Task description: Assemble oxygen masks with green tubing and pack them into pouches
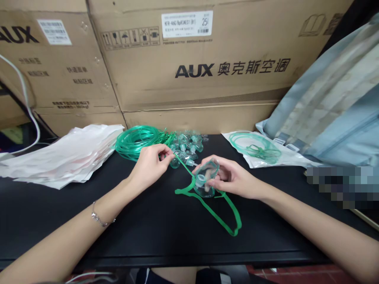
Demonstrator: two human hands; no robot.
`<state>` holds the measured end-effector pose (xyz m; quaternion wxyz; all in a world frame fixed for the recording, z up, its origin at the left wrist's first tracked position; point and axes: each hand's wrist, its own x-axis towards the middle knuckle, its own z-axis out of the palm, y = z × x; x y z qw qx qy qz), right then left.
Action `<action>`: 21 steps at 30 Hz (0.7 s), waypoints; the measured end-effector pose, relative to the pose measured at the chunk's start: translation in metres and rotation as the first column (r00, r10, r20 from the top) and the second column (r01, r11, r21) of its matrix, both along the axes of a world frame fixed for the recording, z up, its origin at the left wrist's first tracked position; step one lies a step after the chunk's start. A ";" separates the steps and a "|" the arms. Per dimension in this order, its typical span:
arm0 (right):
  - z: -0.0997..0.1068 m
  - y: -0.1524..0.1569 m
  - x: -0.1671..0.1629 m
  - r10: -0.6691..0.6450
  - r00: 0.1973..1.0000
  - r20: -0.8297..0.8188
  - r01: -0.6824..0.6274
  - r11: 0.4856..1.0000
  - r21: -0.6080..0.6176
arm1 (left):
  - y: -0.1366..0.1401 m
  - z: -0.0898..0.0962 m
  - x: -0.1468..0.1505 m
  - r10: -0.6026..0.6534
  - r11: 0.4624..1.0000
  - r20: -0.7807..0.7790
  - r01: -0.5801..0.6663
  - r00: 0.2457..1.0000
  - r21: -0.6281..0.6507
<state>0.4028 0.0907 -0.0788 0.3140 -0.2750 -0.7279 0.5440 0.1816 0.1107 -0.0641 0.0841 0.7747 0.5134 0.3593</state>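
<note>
My right hand grips a clear, green-tinted oxygen mask by its side, thumb at the near face and fingers around the rim. A green elastic strap is attached to the mask and hangs in a loop toward the table's near side. My left hand pinches one end of that strap between thumb and fingers, and the piece between the two hands is drawn straight. Just behind the hands lie a pile of clear masks and coiled green tubing.
White plastic bags are stacked on the left. A white bag with pale green tubing lies at the back right, near a light blue backpack. Large cardboard boxes stand along the back of the black table.
</note>
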 end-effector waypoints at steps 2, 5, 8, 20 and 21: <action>0.000 0.002 0.000 -0.026 1.000 -0.017 0.026 1.000 0.008 | 0.000 0.002 -0.001 -0.012 1.000 -0.011 0.012 1.000 0.011; -0.001 0.007 0.001 -0.135 0.989 -0.067 0.138 0.989 0.048 | 0.000 0.005 -0.004 -0.190 0.981 -0.090 0.193 0.978 0.028; -0.004 0.012 0.001 -0.273 0.958 -0.091 0.282 0.953 0.108 | -0.002 0.007 -0.007 -0.403 0.914 -0.194 0.405 0.895 -0.027; -0.008 0.009 -0.001 -0.171 0.985 0.029 0.168 0.981 0.097 | -0.010 0.004 0.007 -0.262 0.940 0.177 0.292 0.949 -0.175; -0.007 0.008 -0.001 -0.169 0.984 0.056 0.161 0.980 0.120 | -0.011 0.002 0.010 -0.262 0.918 0.235 0.316 0.936 -0.239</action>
